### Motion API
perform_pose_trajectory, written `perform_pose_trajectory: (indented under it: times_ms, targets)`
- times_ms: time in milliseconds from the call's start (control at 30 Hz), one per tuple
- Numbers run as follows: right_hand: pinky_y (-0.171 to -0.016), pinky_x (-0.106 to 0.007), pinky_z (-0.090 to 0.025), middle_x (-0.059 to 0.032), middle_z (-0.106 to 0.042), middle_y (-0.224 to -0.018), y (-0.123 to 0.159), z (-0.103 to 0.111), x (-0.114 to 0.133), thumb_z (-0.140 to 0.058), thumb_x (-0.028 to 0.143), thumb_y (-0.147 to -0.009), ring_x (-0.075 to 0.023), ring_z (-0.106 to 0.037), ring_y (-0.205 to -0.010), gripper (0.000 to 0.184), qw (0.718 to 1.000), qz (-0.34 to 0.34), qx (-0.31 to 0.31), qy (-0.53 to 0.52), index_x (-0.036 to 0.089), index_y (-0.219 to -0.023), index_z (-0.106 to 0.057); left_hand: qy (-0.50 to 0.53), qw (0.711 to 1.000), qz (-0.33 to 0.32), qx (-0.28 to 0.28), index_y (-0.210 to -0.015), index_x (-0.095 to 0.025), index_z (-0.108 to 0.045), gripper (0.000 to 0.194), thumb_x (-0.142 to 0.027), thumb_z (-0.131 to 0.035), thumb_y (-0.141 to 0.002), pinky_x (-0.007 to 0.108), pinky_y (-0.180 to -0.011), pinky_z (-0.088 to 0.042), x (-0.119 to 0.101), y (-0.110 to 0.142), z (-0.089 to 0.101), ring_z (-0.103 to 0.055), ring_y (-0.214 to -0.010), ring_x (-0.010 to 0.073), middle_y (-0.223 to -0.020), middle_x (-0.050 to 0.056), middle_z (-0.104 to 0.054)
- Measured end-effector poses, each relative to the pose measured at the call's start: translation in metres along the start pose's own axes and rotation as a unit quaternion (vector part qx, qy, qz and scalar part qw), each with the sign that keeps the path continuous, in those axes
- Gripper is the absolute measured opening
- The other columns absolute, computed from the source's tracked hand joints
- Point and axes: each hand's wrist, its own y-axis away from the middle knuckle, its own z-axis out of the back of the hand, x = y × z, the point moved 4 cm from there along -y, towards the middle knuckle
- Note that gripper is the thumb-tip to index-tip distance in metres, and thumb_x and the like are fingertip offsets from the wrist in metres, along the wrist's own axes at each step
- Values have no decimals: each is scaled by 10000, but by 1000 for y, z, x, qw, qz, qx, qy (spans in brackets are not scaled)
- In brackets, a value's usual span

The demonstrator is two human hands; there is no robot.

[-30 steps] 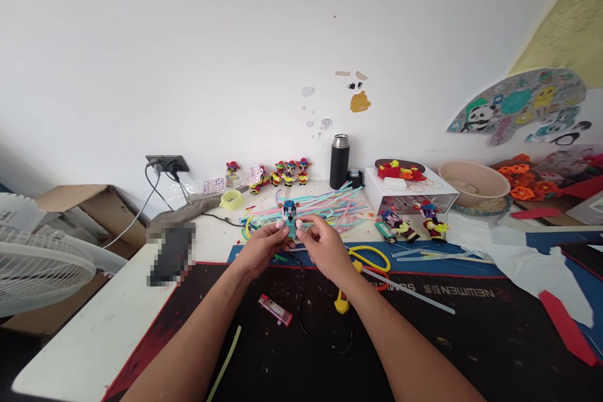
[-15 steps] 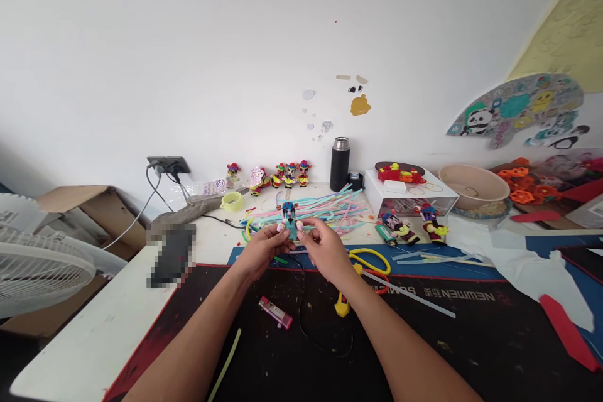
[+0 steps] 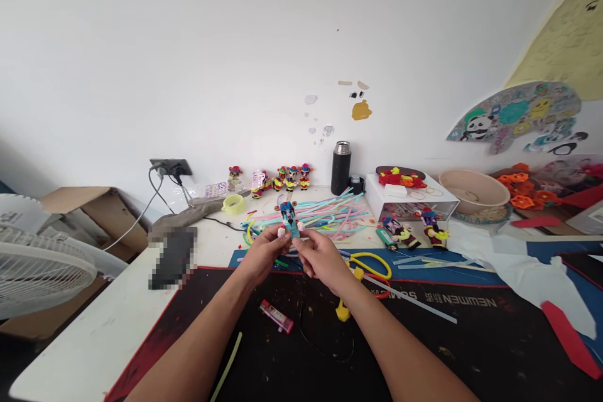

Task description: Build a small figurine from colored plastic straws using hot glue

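Between my two hands stands a small figurine (image 3: 288,213) with a blue hat, a dark beard and a light-blue body. My left hand (image 3: 264,255) pinches it from the left side with thumb and fingertips. From the right, my right hand (image 3: 323,259) grips its lower body, thumb against the front. The hidden fingers behind the figurine cannot be made out. Beyond it lies a spread pile of pastel strips (image 3: 330,210). Below my hands a pink lighter (image 3: 276,316) rests on the black mat (image 3: 301,370), and a yellow tool (image 3: 343,310) is partly hidden by my right forearm.
Several finished figurines (image 3: 292,178) line the wall, beside a black thermos (image 3: 341,168). At right are a white box (image 3: 409,196), more figurines (image 3: 433,229), a beige bowl (image 3: 473,191) and crumpled tissue (image 3: 527,276). A fan (image 3: 47,270) and tape roll (image 3: 232,204) are at left.
The figurine has tilted slightly to the left, and my right thumb now sits lower on its body. The whole view has shifted a little.
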Motion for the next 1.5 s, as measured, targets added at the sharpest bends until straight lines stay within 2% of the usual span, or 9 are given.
perform_pose_trajectory:
  times_ms: [133, 233, 400, 567, 933, 1333, 1500]
  targets:
    - [-364, -207, -222, 112, -512, -558, 0, 1, 0, -724, 605, -839, -71, -399, -356, 427, 1000, -14, -2, -21, 232, -928, -536, -10, 1000, 0, 12, -758, -160, -701, 394, -468, -938, -692, 257, -589, -327, 1, 1, -4, -404, -607, 113, -654, -32, -520]
    - [-371, -201, -209, 114, -503, -553, 0, 2, 1, -747, 616, -811, -67, -398, -363, 449, 999, -26, -3, -39, 229, -911, -542, -12, 999, 7, 28, -757, -153, -715, 391, -458, -948, -680, 259, -590, -338, -2, 1, -4, -419, -610, 117, -649, -23, -539]
    - [-368, -197, -197, 120, -462, -537, -1, 6, 3, -760, 638, -786, -68, -376, -362, 492, 997, -32, -8, -74, 212, -977, -606, -11, 1000, -3, 22, -945, -164, -773, 434, -382, -986, -636, 249, -618, -380, -11, 0, 2, -510, -675, 124, -782, 8, -652]
    - [-363, -203, -198, 120, -443, -522, -3, 6, -1, -769, 647, -774, -69, -375, -351, 494, 996, -36, -5, -77, 208, -939, -613, -22, 1000, -18, -12, -939, -178, -725, 466, -391, -995, -624, 242, -618, -406, -14, -2, 6, -561, -683, 127, -809, 9, -682]
    - [-373, -222, -211, 126, -385, -498, -1, 4, 2, -758, 655, -781, -75, -361, -362, 499, 999, -15, -6, -48, 194, -934, -644, -47, 998, -26, -17, -903, -171, -714, 455, -437, -979, -645, 251, -629, -450, -12, -3, 7, -610, -669, 138, -796, 17, -711]
    - [-379, -237, -253, 139, -333, -460, -5, 4, -2, -755, 652, -784, -76, -308, -351, 504, 999, -2, 1, -37, 180, -938, -669, -45, 998, -32, -12, -874, -157, -717, 478, -463, -988, -625, 241, -611, -468, -6, -7, 11, -600, -591, 116, -699, -5, -704]
    - [-375, -232, -259, 141, -338, -464, -3, 4, 2, -759, 640, -787, -67, -297, -350, 480, 999, 2, 1, -42, 188, -900, -645, -17, 999, -30, 10, -888, -159, -725, 472, -429, -1002, -618, 245, -631, -497, -8, -6, 11, -643, -623, 132, -728, 11, -727]
